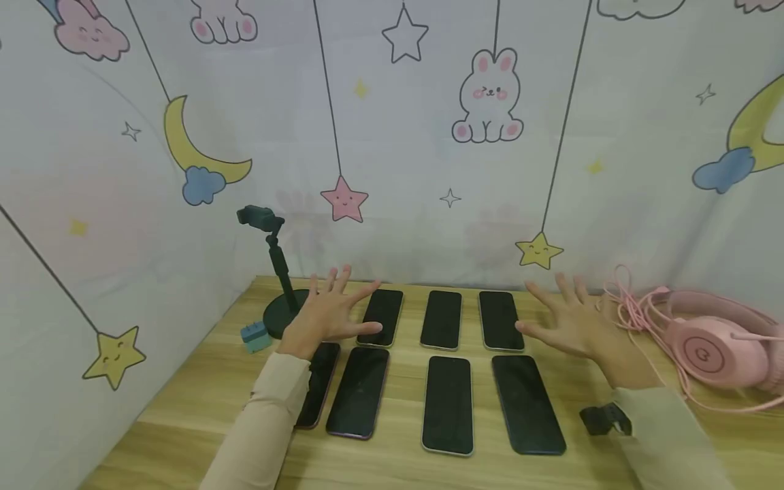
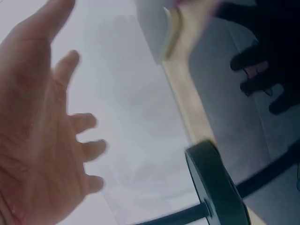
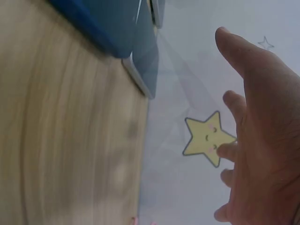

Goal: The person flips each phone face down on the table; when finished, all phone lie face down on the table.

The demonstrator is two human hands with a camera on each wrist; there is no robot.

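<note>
Several smartphones with dark screens lie in two rows on the wooden table. The back row has a left phone (image 1: 387, 306), a middle phone (image 1: 442, 320) and a right phone (image 1: 499, 323). Nearer lie a partly hidden phone (image 1: 321, 388), a purple-edged phone (image 1: 358, 393), a white-edged phone (image 1: 448, 406) and a large phone (image 1: 528, 405). My left hand (image 1: 327, 313), fingers spread, hovers beside the back left phone, its thumb overlapping it in the head view. Also spread and holding nothing, my right hand (image 1: 572, 323) has its thumb at the back right phone's edge.
A black phone stand (image 1: 280, 272) on a round base rises behind my left hand, with a small blue block (image 1: 255, 336) beside it. Pink headphones (image 1: 713, 354) and their cable lie at the right. A patterned cloth (image 1: 404, 136) hangs along the table's back edge.
</note>
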